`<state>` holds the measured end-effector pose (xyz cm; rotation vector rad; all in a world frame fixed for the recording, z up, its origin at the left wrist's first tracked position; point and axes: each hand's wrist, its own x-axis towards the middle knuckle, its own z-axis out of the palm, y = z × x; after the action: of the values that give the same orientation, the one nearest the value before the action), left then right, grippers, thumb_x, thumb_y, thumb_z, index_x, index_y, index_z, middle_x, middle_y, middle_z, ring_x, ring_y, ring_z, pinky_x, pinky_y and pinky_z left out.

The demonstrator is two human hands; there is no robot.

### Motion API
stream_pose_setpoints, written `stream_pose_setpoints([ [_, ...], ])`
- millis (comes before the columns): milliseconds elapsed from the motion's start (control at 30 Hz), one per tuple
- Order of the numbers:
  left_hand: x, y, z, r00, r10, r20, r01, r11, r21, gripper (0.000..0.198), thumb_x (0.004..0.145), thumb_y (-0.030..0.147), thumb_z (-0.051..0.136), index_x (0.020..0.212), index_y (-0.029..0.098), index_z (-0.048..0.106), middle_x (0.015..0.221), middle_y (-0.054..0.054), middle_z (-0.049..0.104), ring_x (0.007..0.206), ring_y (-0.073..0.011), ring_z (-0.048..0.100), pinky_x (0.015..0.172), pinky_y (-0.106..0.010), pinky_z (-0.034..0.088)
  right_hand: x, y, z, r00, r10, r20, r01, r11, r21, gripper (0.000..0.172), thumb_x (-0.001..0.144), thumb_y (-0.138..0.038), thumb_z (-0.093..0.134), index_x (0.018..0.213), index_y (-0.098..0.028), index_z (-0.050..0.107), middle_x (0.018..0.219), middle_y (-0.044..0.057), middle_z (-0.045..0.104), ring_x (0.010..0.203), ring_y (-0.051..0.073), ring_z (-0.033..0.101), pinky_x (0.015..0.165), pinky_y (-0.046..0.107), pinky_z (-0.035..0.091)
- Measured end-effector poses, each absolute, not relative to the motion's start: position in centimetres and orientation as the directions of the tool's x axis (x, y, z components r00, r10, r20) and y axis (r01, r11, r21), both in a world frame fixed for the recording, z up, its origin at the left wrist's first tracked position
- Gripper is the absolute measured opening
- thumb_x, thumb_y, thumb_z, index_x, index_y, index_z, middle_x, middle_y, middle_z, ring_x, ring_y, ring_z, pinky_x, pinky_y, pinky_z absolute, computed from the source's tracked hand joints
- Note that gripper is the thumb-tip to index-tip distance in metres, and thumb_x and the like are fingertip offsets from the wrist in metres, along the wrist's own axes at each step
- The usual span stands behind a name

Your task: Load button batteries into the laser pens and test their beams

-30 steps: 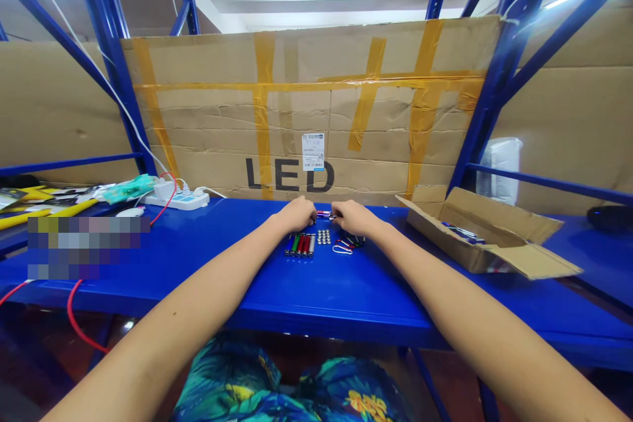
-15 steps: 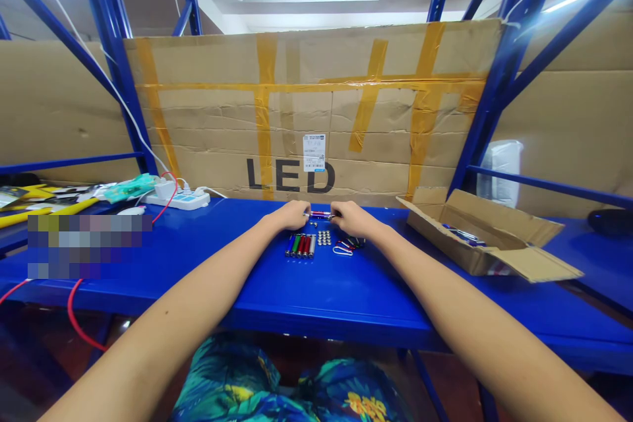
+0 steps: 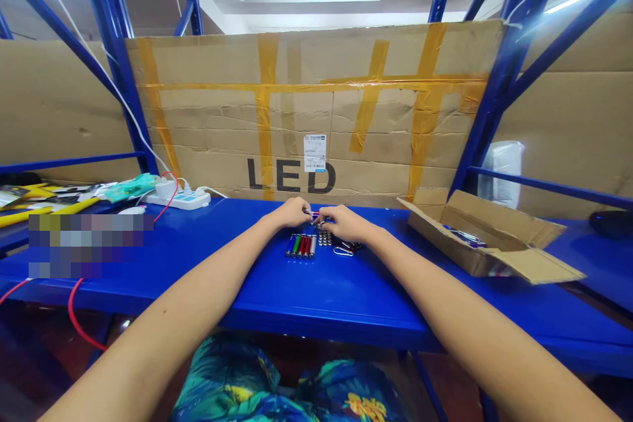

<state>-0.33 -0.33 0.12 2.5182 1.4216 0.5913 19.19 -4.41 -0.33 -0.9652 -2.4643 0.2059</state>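
Blue, green, red, silver tubes (image 3: 301,246)

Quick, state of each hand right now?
Left hand: fingers curled by a small reddish piece; whether it grips it cannot be told.
Right hand: fingers curled near the piece; grip cannot be told.

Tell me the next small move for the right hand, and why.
Probably lift the right hand a little before any sideways shift. In this view it sits right by the small silver pieces, with coloured tubes lined up to their left, so a low sweep might scatter things.
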Motion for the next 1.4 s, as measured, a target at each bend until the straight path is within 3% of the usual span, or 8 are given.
stream_pose_setpoints([
  [267, 0.3, -1.3, 0.3, 0.483, 0.855, 0.189, 0.766, -0.517, 0.381, 0.017, 0.068, 0.030, 0.062, 0.062, 0.015, 0.066, 0.052, 0.001, 0.053, 0.057, -0.0127, 0.048, 0.053, -0.025, 0.030, 19.5, -4.1, -0.4, -0.608, 0.710, 0.355, 0.656, 0.701, -0.279, 0.004, 0.081, -0.017, 0.058, 0.080, -0.018, 0.061, 0.078, 0.002, 0.066, 0.072, 0.016, 0.056, 0.064, 0.025, 0.035],
  [600, 0.9, -1.3, -0.3, 0.505, 0.834, 0.224, 0.736, -0.551, 0.392, 0.023, 0.069, 0.031, 0.063, 0.054, 0.014, 0.059, 0.047, 0.003, 0.044, 0.051, -0.0093, 0.038, 0.050, -0.025, 0.026, 19.5, -4.1, -0.4, -0.583, 0.740, 0.335, 0.683, 0.670, -0.291, 0.004, 0.082, -0.019, 0.057, 0.080, -0.018, 0.059, 0.078, 0.002, 0.065, 0.071, 0.015, 0.053, 0.063, 0.025, 0.032],
  [933, 1.7, -1.3, -0.5, 0.561, 0.773, 0.296, 0.713, -0.633, 0.302, 0.020, 0.073, 0.026, 0.059, 0.059, 0.013, 0.064, 0.049, 0.002, 0.048, 0.052, -0.0100, 0.038, 0.051, -0.026, 0.025, 19.9, -3.9, -0.4, -0.557, 0.767, 0.320, 0.704, 0.640, -0.308, 0.005, 0.081, -0.019, 0.057, 0.076, -0.017, 0.058, 0.074, 0.001, 0.063, 0.068, 0.014, 0.052, 0.061, 0.024, 0.032],
  [1133, 1.6, -1.4, -0.3, 0.575, 0.766, 0.286, 0.720, -0.640, 0.269, 0.017, 0.075, 0.025, 0.060, 0.080, 0.017, 0.075, 0.071, -0.004, 0.069, 0.065, -0.0152, 0.057, 0.058, -0.024, 0.036, 20.8, -3.2, -0.5, -0.523, 0.786, 0.330, 0.740, 0.611, -0.283, 0.006, 0.079, -0.021, 0.059, 0.074, -0.018, 0.059, 0.073, 0.002, 0.064, 0.066, 0.014, 0.052, 0.060, 0.024, 0.032],
  [1400, 0.8, -0.5, -0.2, 0.523, 0.790, 0.321, 0.772, -0.598, 0.215, 0.025, 0.076, 0.015, 0.055, 0.089, 0.019, 0.076, 0.082, -0.006, 0.073, 0.076, -0.0182, 0.062, 0.069, -0.026, 0.043, 20.9, -3.4, -0.3, -0.534, 0.761, 0.369, 0.698, 0.643, -0.316, 0.006, 0.080, -0.021, 0.056, 0.078, -0.018, 0.061, 0.078, 0.002, 0.065, 0.071, 0.014, 0.053, 0.063, 0.025, 0.033],
])
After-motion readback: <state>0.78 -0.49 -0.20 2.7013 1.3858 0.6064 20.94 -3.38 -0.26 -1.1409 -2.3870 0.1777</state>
